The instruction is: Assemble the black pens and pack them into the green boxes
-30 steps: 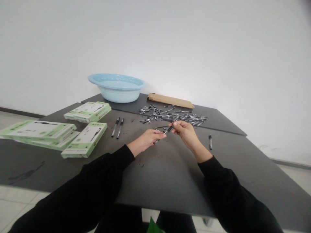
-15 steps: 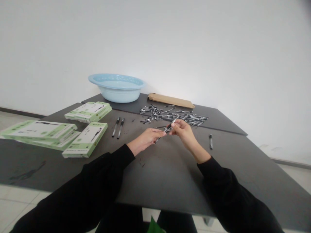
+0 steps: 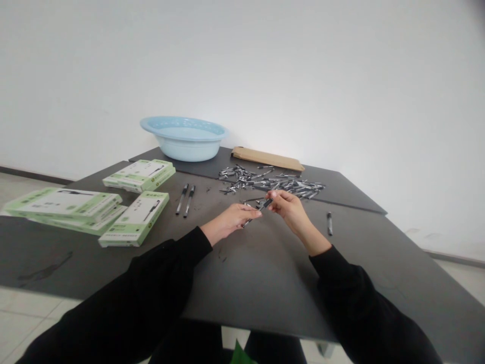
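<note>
Your dark worktop [image 3: 242,283] carries everything here. Toward its back edge stands the pale blue basin [image 3: 189,150], and on your left lie the green-and-white boxes [image 3: 131,222], some stacked; whether they are filled, you cannot tell from this view. A flat brown packet [image 3: 267,158] lies at the back, right of the basin, and in front of it spreads the loose heap of pens and pen parts [image 3: 295,186].

Both your hands are busy with one pen, just in front of that heap. Your left hand [image 3: 234,219] closes around its lower end, while your right hand [image 3: 286,205] pinches the dark upper end between thumb and fingers. The held pen [image 3: 267,203] slants up to the right; you cannot tell whether its parts are fully joined.

Two pens [image 3: 189,201] lie side by side near the boxes, apparently whole, and a single pen [image 3: 329,224] lies alone to your right. Judging by the large heap, only a little is done and most remains. Small dark scraps [image 3: 223,259] lie nearer you.
</note>
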A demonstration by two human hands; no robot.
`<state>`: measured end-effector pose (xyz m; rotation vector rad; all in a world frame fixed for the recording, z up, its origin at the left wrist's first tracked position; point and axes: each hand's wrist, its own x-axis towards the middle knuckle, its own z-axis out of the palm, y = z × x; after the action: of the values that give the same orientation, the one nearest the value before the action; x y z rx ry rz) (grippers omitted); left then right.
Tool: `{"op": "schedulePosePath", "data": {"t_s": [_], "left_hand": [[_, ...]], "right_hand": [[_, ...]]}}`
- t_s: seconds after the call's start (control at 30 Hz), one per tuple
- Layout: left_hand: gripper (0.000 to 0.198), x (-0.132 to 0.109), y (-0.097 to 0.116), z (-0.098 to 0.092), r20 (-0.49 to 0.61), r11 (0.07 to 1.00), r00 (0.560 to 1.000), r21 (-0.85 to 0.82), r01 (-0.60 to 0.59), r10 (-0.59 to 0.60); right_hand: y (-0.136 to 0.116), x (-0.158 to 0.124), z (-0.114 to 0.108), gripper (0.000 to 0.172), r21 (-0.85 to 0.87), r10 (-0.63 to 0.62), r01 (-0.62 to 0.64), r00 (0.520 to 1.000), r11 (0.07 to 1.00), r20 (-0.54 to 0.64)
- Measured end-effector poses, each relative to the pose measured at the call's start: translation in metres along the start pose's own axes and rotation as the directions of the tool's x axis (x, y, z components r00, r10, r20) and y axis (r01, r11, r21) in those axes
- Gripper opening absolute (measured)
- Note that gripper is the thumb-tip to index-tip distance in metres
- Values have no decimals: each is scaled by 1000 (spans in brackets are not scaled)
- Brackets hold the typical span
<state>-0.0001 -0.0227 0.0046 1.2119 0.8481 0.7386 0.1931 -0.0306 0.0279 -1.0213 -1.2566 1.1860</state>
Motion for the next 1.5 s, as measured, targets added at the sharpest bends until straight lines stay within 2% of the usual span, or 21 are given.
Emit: {"op": "schedulePosePath", "data": {"t_s": [0.1, 0.2, 0.37, 0.47, 0.63, 0.7, 0.8, 0.9, 1.07, 1.37, 1.5], "left_hand": [[48, 0, 3, -1, -12, 1000, 1000, 1, 6, -6], [48, 1, 4, -5, 29, 999, 1000, 40, 5, -6], [44, 1, 6, -10, 113, 993, 991, 94, -78, 67], [38, -1, 8, -11, 198, 997, 978, 13, -76, 72], [33, -1, 10, -12, 388, 975, 921, -216, 60, 29], [32, -1, 9, -12, 378, 975, 925, -218, 47, 40], [34, -2, 6, -10, 305, 987, 951, -159, 2, 48], [38, -2, 4, -9, 248, 993, 968, -113, -17, 45], [39, 0, 3, -11, 260, 994, 964, -105, -19, 46], [34, -1, 4, -13, 282, 981, 959, -187, 50, 5], [36, 0, 2, -14, 264, 988, 964, -154, 23, 18]], "right_hand": [[-1, 1, -2, 39, -2, -20, 20, 1000, 1000, 5], [-1, 1, -4, 38, -70, -65, 62, 997, 996, -40], [-3, 1, -2, 35, -118, -139, 132, 988, 984, -59], [-7, -1, 0, 34, -67, -133, 131, 990, 989, -35], [-13, -6, 5, 34, 103, -46, 41, 998, 994, 39], [-15, -8, 7, 35, 156, 1, -9, 999, 988, 50], [-16, -9, 10, 39, 212, 64, -71, 997, 975, 39], [-14, -7, 10, 38, 204, 84, -91, 996, 975, 42], [-12, -5, 6, 37, 147, 65, -73, 996, 986, 60], [-13, -3, 0, 27, 212, 37, -55, 995, 976, 92], [-13, -1, -3, 26, 203, -6, -2, 999, 979, 43]]}}
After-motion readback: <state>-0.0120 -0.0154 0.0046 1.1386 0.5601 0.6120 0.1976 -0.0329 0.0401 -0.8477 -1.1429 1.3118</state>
